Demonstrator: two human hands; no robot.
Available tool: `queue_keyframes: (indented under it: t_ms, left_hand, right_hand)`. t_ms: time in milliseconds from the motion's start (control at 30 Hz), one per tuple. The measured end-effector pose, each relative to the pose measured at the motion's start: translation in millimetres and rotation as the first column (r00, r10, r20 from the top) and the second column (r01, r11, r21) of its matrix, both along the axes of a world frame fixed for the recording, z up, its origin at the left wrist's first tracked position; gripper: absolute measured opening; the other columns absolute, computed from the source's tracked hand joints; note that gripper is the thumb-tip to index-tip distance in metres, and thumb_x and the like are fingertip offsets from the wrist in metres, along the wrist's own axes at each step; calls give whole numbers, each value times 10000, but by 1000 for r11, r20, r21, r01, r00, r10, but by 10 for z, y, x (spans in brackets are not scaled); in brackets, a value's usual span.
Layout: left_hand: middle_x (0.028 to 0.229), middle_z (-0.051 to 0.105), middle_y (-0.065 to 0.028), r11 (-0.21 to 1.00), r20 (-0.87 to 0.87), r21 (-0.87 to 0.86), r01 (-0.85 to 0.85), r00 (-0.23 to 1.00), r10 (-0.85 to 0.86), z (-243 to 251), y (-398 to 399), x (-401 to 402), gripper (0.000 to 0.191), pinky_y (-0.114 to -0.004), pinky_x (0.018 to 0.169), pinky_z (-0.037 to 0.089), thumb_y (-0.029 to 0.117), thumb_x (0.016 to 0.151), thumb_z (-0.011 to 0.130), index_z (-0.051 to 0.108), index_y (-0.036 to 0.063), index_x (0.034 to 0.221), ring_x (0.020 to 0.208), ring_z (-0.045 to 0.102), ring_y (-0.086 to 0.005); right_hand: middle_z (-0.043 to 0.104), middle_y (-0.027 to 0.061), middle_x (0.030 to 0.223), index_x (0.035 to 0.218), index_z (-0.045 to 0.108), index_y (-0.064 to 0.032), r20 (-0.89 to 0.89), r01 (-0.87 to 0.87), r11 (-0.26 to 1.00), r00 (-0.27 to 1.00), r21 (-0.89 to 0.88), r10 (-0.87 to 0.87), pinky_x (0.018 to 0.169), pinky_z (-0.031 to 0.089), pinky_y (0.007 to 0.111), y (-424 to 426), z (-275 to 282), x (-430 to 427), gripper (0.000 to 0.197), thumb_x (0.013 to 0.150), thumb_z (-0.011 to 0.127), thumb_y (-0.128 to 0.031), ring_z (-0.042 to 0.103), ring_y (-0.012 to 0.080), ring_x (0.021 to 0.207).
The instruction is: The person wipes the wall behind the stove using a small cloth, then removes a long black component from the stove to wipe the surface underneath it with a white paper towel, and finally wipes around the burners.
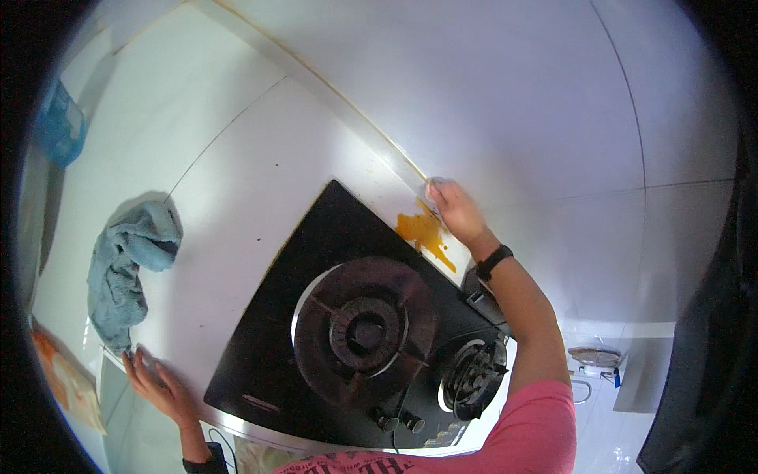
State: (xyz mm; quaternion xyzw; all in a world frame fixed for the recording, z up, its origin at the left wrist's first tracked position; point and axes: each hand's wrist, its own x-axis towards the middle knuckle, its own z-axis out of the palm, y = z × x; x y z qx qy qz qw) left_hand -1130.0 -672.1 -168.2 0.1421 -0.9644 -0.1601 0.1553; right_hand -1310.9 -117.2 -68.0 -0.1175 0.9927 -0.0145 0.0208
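Note:
My right hand [455,208] is closed against the foot of the white wall, behind the hob. At its fingertips shows the edge of a small pale thing [429,191], mostly hidden by the fingers. Just below this hand, an orange-brown liquid spill [421,230] spreads over the counter between hob and wall. My left hand [159,386] rests with fingers apart at the counter's front edge. Its fingertips are by the lower end of a crumpled blue-grey cloth [121,272]; whether they touch it I cannot tell.
A black glass gas hob [284,332] carries a large burner [364,333] and a smaller burner [474,379], with two knobs in front. A dark box with a cable [482,299] stands behind it. A blue plastic container [62,127] is at the far left. Dark specks dot the white counter [237,178].

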Motion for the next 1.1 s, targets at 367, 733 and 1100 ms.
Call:
queue_keyframes:
  t_ms: [367,733,1100]
  left_hand:
    - [1307,379,-194,995,-54,-38,96,994,-98,-94,-22,-10,389,-438,992,271,251,898,440,468,23,1212,1207,358,-339]
    - [1258,433,-191,985,-153,-92,144,976,-157,-116,-148,19,395,-439,937,329,305,886,470,524,33,1167,1152,418,-338]
    - [1105,549,-194,960,-267,-125,252,923,-277,-494,-356,-133,317,-414,867,414,246,854,519,573,47,1096,1026,523,-342]
  right_hand:
    - [546,126,911,1068,547,-27,10,117,893,991,434,-135,776,481,355,795,562,1175,328,744,505,8,541,282,863]
    - [552,96,1117,1186,489,-26,98,350,180,647,-919,-756,864,442,320,-540,2363,2719,304,886,469,-76,532,178,1008]
    - [548,100,1139,1197,490,-41,319,353,-151,484,-923,-815,843,457,326,-838,2391,4986,344,859,524,-96,540,196,1011]
